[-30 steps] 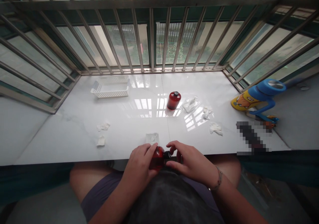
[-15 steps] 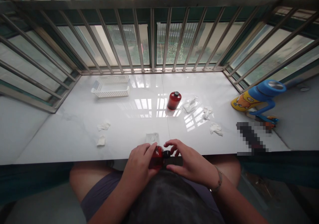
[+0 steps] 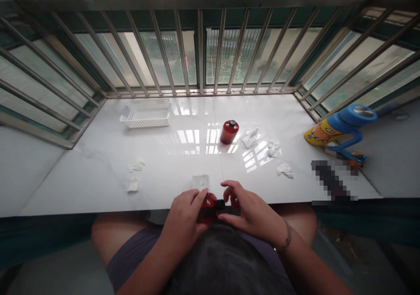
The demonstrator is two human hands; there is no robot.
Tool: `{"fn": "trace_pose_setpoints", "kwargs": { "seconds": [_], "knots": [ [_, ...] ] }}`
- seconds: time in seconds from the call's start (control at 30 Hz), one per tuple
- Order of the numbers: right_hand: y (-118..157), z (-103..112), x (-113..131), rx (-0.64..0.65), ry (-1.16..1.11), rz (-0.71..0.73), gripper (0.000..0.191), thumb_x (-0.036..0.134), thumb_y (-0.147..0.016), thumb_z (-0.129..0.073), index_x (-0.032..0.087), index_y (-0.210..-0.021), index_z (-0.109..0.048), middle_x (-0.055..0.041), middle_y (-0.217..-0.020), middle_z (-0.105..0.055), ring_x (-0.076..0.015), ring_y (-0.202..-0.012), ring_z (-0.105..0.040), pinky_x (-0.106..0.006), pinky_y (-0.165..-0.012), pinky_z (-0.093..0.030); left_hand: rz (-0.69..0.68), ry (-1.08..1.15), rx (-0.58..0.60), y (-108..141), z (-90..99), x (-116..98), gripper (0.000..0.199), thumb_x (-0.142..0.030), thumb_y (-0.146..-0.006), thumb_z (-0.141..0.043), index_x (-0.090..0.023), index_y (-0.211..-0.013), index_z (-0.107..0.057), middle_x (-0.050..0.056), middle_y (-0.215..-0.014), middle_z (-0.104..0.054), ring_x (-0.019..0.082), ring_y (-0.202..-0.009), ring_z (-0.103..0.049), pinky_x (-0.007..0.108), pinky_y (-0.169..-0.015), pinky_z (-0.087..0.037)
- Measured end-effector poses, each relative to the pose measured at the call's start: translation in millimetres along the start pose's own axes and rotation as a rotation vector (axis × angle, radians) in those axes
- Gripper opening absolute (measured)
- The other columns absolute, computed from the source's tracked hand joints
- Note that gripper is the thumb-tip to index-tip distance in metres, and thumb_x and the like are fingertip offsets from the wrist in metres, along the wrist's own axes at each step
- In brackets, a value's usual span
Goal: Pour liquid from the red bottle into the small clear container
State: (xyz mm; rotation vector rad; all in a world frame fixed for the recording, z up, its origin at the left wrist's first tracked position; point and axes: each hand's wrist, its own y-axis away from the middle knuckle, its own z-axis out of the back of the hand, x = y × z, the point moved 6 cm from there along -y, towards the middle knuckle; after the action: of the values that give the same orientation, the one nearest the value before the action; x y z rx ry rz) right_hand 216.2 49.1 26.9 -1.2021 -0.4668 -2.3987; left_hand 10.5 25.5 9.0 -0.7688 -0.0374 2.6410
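Observation:
My left hand [image 3: 183, 216] grips a small red bottle [image 3: 207, 207] lying sideways just below the front edge of the white marble sill [image 3: 98, 181]. My right hand [image 3: 249, 212] pinches the bottle's black cap [image 3: 220, 204] between thumb and fingers. A small clear plastic piece [image 3: 201, 182] lies on the sill just beyond my hands. A second red bottle with a black cap [image 3: 229, 132] stands upright in the middle of the sill.
A white plastic basket [image 3: 146, 114] sits at the back left. Crumpled white wipes lie at the left [image 3: 136, 166] and right [image 3: 284, 169], with a clear wrapper [image 3: 251, 137] beside the standing bottle. A blue and yellow flask [image 3: 339, 126] lies at right. Metal window bars [image 3: 200, 46] close the back.
My right hand's fingers have shifted on the black cap, lifting and closing again. The left hand and the bottle have stayed nearly in place.

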Motion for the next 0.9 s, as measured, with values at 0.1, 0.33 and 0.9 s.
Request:
{"fn": "trace_pose_setpoints", "kwargs": {
  "seconds": [0.1, 0.33, 0.9],
  "knots": [
    [-1, -2, 2, -0.016, -0.018, 0.083, 0.065, 0.019, -0.092, -0.074, 0.031, -0.147, -0.043, -0.0056, -0.132, -0.07, -0.0188, -0.102, -0.07, -0.037, -0.091, -0.058, -0.004, 0.003, 0.001, 0, -0.1, -1, 0.08, -0.016, -0.078, -0.084, -0.027, -0.151, -0.053, 0.012, -0.133, -0.069, 0.036, -0.119, -0.068, 0.053, -0.099, -0.057],
    [-1, -8, 5, 0.011, 0.042, 0.067, 0.048, 0.027, -0.099, -0.066, 0.028, -0.143, -0.046, -0.0044, -0.117, -0.073, -0.0174, -0.083, -0.067, -0.035, -0.08, -0.053, -0.015, 0.012, -0.001, 0, 4.9, -6, 0.082, -0.016, -0.077, -0.087, -0.027, -0.151, -0.054, 0.012, -0.13, -0.07, 0.035, -0.117, -0.069, 0.052, -0.097, -0.058],
    [-5, -17, 0, -0.143, -0.425, -0.169, 0.027, 0.04, -0.105, -0.056, 0.028, -0.117, -0.035, 0.0063, -0.083, -0.06, -0.0147, -0.068, -0.054, -0.029, -0.067, -0.044, -0.109, -0.186, -0.096, -8, 18.0, -29, 0.08, -0.012, -0.086, -0.079, -0.027, -0.158, -0.048, 0.015, -0.13, -0.068, 0.038, -0.117, -0.066, 0.058, -0.099, -0.054]
  ]
}}
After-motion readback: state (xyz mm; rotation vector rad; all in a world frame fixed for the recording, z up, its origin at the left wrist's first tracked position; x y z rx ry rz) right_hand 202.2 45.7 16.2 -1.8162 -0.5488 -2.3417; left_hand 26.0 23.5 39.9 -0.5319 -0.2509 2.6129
